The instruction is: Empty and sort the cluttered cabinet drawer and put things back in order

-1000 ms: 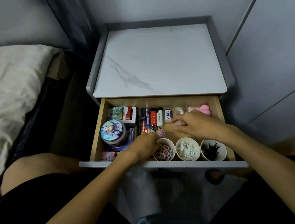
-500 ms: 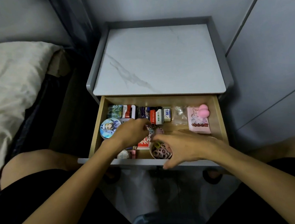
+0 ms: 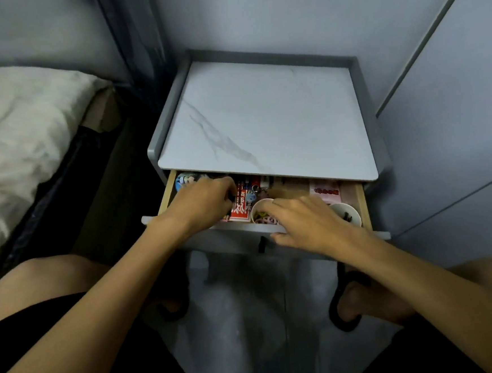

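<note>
The wooden drawer (image 3: pixel 165 196) of the grey nightstand stands only a little way out. My left hand (image 3: pixel 202 204) reaches into its left half over a red box (image 3: pixel 240 211), curled fingertips pinching a small keychain (image 3: pixel 251 196). My right hand (image 3: pixel 309 222) lies flat across the front of the drawer, fingers over a white cup of coloured hair ties (image 3: pixel 261 213), thumb against the grey drawer front (image 3: pixel 236 231). A white cup with dark clips (image 3: pixel 347 214) shows at the right. A pink packet (image 3: pixel 326 192) lies behind it, and a round printed tin (image 3: pixel 186 180) peeks out at the back left.
The nightstand's marble-look top (image 3: pixel 263 120) is bare and overhangs most of the drawer. A bed with a pale cover (image 3: pixel 13 131) lies to the left, grey panels (image 3: pixel 453 111) to the right. My knees and a sandalled foot (image 3: pixel 354 304) are below the drawer.
The drawer has slid far inward, hiding most of its contents. My right hand moved from the back of the drawer to its front edge. My left hand shifted left with the keychain.
</note>
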Demonstrator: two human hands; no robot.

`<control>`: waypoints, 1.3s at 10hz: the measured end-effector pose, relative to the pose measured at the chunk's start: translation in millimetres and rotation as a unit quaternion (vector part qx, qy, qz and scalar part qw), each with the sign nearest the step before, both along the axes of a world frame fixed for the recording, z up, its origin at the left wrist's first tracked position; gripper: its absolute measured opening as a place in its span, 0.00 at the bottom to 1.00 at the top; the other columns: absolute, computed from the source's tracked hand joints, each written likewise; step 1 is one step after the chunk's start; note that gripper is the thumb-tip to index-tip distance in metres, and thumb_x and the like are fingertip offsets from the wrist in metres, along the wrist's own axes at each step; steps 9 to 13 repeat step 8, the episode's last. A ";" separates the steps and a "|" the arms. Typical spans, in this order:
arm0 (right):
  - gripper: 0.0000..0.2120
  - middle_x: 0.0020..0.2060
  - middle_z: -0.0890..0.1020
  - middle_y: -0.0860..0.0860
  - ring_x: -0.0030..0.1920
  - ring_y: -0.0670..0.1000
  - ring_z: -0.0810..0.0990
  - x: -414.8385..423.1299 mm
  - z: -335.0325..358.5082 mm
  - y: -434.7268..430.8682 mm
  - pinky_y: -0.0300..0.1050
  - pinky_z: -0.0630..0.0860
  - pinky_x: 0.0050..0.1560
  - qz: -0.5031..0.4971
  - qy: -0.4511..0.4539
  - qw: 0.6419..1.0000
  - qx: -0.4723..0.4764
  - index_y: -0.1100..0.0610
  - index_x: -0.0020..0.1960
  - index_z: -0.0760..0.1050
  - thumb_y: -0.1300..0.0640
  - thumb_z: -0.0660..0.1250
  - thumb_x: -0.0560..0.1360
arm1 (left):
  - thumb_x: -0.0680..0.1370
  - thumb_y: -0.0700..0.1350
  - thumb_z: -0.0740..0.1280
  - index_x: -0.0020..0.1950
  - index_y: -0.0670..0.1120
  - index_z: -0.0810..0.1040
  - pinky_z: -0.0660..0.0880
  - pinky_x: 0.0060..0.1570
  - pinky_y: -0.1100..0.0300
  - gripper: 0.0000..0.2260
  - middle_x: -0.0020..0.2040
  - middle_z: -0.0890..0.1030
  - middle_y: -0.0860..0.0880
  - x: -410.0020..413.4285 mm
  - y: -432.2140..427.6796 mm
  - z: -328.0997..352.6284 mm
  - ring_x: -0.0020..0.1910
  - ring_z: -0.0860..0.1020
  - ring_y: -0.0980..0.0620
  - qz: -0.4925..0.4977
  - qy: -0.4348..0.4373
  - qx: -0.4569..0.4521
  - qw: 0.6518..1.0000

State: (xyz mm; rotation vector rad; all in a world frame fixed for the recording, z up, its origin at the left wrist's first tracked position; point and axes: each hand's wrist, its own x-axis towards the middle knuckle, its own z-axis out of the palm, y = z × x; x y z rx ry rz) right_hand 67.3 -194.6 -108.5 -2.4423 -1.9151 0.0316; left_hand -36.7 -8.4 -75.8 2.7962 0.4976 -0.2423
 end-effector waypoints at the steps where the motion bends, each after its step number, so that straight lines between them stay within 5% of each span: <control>1: 0.26 0.58 0.80 0.48 0.49 0.54 0.81 12.3 0.8 9.9 0.47 0.74 0.38 -0.015 -0.033 0.999 0.004 0.50 0.71 0.65 0.48 0.66 0.75 | 0.79 0.46 0.61 0.63 0.51 0.76 0.74 0.57 0.47 0.13 0.59 0.81 0.46 6.1 8.0 -0.4 0.57 0.78 0.44 -0.001 -0.002 0.028 1.000; 4: 0.36 0.50 0.81 0.48 0.43 0.53 0.79 52.5 5.7 35.8 0.45 0.69 0.40 -0.092 -0.009 0.996 -0.007 0.50 0.75 0.53 0.44 0.68 0.75 | 0.79 0.45 0.59 0.58 0.50 0.74 0.74 0.46 0.52 0.09 0.51 0.79 0.46 24.3 33.2 4.7 0.49 0.77 0.42 0.004 0.014 0.032 0.999; 6: 0.32 0.43 0.80 0.50 0.36 0.55 0.72 66.4 5.8 46.8 0.47 0.67 0.39 -0.135 -0.042 0.990 -0.026 0.50 0.73 0.55 0.44 0.67 0.75 | 0.81 0.46 0.58 0.59 0.51 0.75 0.66 0.44 0.55 0.10 0.54 0.79 0.46 35.7 41.4 5.7 0.52 0.76 0.43 -0.006 0.029 0.032 0.999; 8: 0.28 0.38 0.78 0.50 0.36 0.57 0.75 69.8 7.8 53.5 0.47 0.67 0.39 -0.136 -0.027 0.990 -0.015 0.51 0.72 0.59 0.50 0.66 0.76 | 0.81 0.51 0.60 0.58 0.53 0.75 0.70 0.46 0.54 0.08 0.56 0.81 0.48 42.1 44.0 8.3 0.53 0.77 0.46 -0.033 0.027 0.010 0.999; 13: 0.28 0.38 0.78 0.50 0.36 0.57 0.75 69.8 7.8 53.5 0.47 0.67 0.39 -0.136 -0.027 0.990 -0.015 0.51 0.72 0.59 0.50 0.66 0.76 | 0.81 0.51 0.60 0.58 0.53 0.75 0.70 0.46 0.54 0.08 0.56 0.81 0.48 42.1 44.0 8.3 0.53 0.77 0.46 -0.033 0.027 0.010 0.999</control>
